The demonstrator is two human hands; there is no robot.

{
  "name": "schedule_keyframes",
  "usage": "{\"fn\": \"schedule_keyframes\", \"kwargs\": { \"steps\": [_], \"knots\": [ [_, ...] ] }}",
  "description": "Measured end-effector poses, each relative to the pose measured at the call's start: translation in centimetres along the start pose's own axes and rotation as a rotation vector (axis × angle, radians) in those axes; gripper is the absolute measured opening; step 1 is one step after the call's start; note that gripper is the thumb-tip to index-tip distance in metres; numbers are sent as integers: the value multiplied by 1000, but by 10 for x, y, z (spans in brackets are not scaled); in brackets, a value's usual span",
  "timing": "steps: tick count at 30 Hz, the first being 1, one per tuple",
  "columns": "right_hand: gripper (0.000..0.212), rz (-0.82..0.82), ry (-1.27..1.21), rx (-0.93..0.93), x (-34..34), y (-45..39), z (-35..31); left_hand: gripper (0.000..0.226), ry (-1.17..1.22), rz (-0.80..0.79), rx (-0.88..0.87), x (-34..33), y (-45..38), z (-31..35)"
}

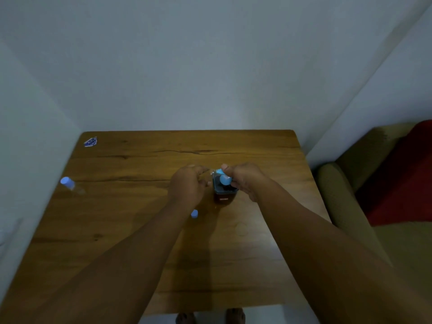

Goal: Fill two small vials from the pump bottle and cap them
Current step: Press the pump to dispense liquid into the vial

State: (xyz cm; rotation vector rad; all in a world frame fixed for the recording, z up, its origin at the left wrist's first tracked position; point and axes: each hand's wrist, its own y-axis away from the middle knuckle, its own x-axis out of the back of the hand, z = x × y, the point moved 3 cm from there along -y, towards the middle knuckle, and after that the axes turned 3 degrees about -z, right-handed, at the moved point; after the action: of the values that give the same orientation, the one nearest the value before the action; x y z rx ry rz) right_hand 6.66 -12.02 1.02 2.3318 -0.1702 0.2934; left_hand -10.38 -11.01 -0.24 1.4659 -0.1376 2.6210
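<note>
A dark square pump bottle [224,195] with a light blue pump head [225,178] stands mid-table. My right hand [245,181] is wrapped around the pump head, thumb on top. My left hand [188,183] holds a small clear vial [208,177] at the nozzle; the vial is mostly hidden by my fingers. A loose blue cap [194,213] lies on the table just under my left wrist. A second clear vial with a blue cap [70,184] lies on its side near the table's left edge.
The wooden table [140,230] stands against grey walls at the back and left. A small blue-and-white packet [90,141] lies at the far left corner. An olive sofa with a red cushion [385,183] is to the right.
</note>
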Motion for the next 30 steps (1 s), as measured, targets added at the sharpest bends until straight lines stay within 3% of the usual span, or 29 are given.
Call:
{"fn": "schedule_keyframes", "kwargs": {
  "steps": [30],
  "knots": [
    [59,-19,18,6,3,1,-3,41,71,-14,-13,-2,-4,1]
  ]
}}
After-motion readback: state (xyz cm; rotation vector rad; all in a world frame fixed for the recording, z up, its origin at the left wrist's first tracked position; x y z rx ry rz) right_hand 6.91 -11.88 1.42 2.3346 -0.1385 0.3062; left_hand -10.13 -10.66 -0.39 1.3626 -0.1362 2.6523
